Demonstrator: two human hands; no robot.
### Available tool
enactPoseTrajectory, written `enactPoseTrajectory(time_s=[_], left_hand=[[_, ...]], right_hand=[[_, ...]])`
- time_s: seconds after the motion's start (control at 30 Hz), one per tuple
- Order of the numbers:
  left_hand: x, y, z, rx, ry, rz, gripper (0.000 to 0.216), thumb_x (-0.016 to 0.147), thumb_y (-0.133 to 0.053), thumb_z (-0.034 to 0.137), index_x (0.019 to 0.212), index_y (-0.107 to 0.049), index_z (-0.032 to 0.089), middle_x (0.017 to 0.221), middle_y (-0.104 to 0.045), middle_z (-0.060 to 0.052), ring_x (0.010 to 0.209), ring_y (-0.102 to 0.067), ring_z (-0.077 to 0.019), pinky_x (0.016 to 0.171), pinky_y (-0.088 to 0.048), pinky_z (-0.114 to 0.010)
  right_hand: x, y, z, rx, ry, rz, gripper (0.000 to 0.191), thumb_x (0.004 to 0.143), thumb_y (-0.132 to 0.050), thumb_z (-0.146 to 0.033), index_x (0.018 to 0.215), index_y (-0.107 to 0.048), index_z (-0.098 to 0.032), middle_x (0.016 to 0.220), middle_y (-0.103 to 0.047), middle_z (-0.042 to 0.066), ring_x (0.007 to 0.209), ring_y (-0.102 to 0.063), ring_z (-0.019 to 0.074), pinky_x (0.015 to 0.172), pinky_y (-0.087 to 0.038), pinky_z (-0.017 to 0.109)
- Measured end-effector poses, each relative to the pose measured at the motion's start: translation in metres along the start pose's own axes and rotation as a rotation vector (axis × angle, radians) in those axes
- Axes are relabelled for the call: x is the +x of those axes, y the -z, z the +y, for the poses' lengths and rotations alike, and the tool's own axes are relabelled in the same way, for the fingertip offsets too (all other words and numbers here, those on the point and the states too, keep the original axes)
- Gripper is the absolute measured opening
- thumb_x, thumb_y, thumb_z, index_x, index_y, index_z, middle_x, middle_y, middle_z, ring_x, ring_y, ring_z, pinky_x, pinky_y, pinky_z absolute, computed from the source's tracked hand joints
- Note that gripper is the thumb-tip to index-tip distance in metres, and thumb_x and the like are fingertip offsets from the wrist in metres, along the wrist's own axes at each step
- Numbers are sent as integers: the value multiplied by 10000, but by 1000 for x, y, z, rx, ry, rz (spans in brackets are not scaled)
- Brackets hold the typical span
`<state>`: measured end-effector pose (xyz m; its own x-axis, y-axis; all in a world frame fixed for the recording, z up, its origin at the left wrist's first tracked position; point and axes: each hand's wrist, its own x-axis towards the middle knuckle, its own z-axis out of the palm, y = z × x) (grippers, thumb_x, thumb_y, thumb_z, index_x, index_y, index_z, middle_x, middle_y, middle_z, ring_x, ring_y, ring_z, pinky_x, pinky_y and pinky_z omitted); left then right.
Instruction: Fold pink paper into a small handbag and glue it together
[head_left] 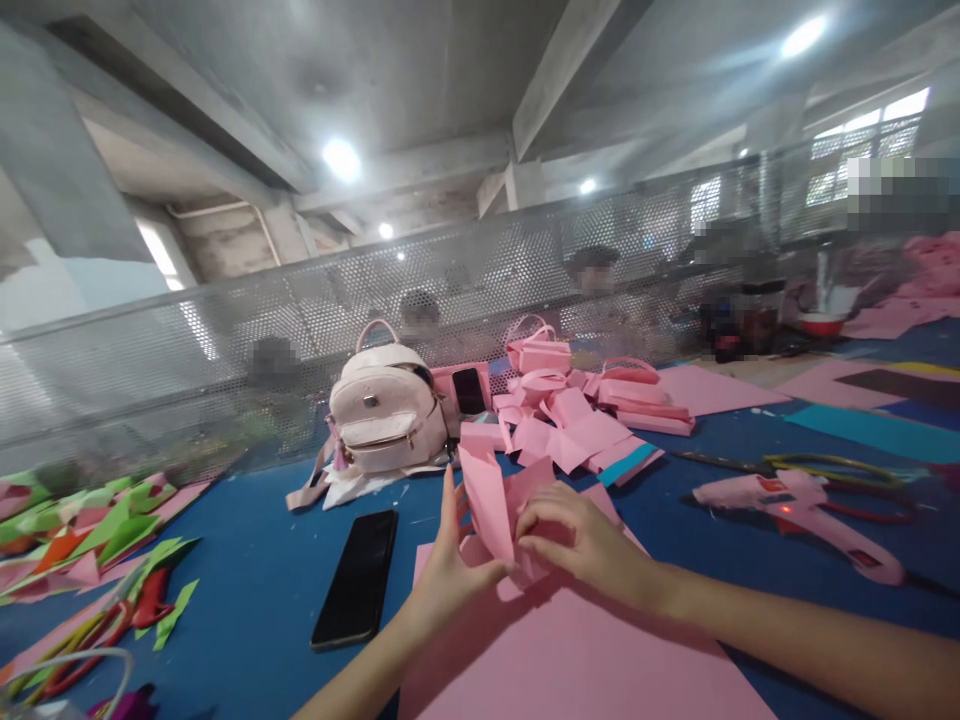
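Observation:
A folded piece of pink paper (495, 505) stands up between both hands, over a large flat pink sheet (577, 650) on the blue table (255, 570). My left hand (446, 575) pinches the paper's lower left edge, fingers pointing up. From the right, my right hand (581, 540) presses and grips the paper's crumpled lower part. Both forearms come in from the bottom of the view.
A black phone (358, 578) lies left of the sheet. A pale pink backpack (386, 410) and a pile of pink paper bags (577, 405) stand behind. A pink glue gun (799, 510) lies right. Green, orange paper scraps (97, 530) at left. Perforated metal screen (300, 330) behind, people beyond.

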<state>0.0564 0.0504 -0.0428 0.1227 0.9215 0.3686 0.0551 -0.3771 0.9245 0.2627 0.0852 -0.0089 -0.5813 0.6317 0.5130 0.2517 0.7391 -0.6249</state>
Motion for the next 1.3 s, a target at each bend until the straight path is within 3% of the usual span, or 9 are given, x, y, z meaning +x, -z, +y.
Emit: enactPoseTrajectory(time_s=[0.13,0.23,0.37,0.57,0.63,0.77,0.9,1.1,1.3], left_hand=[[0,-1,-3,9,61,33,1109,721,-814,290,1537,-63,319,1424,-463,-143,1194,-568,-291,995,-468,-422],[2,7,-7,131,27,120,838,745,-789,282,1455,-343,281,1309,-582,-122,1052,-635,-270,890,-521,-394],[8,18,-2,240,-94,153,355,762,-773,297,1095,-674,225,1058,-712,-75,972,-650,-271,867,-507,-386],[5,29,24,390,-239,202,120,829,-711,319,927,-767,278,970,-752,-48,926,-644,-282,870,-454,-410],[-5,32,32,497,-335,142,153,842,-693,245,941,-780,320,930,-768,-31,840,-646,-262,829,-426,-396],[-30,34,40,1027,-750,-112,461,859,-648,114,1235,-656,383,1039,-774,12,714,-640,-204,741,-378,-351],[-41,27,26,1442,-1047,-206,339,871,-582,129,1202,-658,138,1097,-752,-89,743,-612,-213,701,-367,-351],[-29,10,-2,1588,-828,-260,246,820,-514,61,1018,-658,82,884,-736,-88,620,-570,-197,626,-360,-364],[-22,3,-12,1522,-761,-302,350,770,-578,138,1108,-634,68,1033,-753,-120,565,-607,-177,558,-383,-339]], right_hand=[[0,1,-1,25,28,-2,124,908,-593,-308,853,-656,-217,911,-684,37,882,-607,214,834,-439,336],[0,1,3,-54,53,-21,198,849,-681,-392,873,-632,-202,920,-666,47,874,-587,228,811,-437,346],[2,4,5,-189,114,-9,190,878,-619,-286,729,-551,-190,794,-608,35,796,-537,210,756,-419,339],[10,28,-1,-278,335,35,169,938,-566,-231,777,-610,-202,844,-639,39,854,-529,203,829,-381,354],[4,34,-1,-364,443,36,161,950,-528,-184,891,-671,-230,891,-653,42,844,-521,197,793,-364,345],[-15,33,8,-575,595,-22,262,962,-461,-132,1023,-683,-257,843,-654,28,751,-489,178,707,-323,334],[-23,23,29,-749,690,-90,290,946,-403,-100,1045,-666,-171,826,-646,61,749,-488,192,689,-318,344],[-13,12,51,-870,742,-142,287,927,-402,-53,998,-664,-145,808,-648,72,741,-521,194,676,-362,331],[-14,-1,58,-820,680,-151,338,938,-361,-21,1041,-666,-123,916,-712,71,764,-577,195,690,-386,342]])
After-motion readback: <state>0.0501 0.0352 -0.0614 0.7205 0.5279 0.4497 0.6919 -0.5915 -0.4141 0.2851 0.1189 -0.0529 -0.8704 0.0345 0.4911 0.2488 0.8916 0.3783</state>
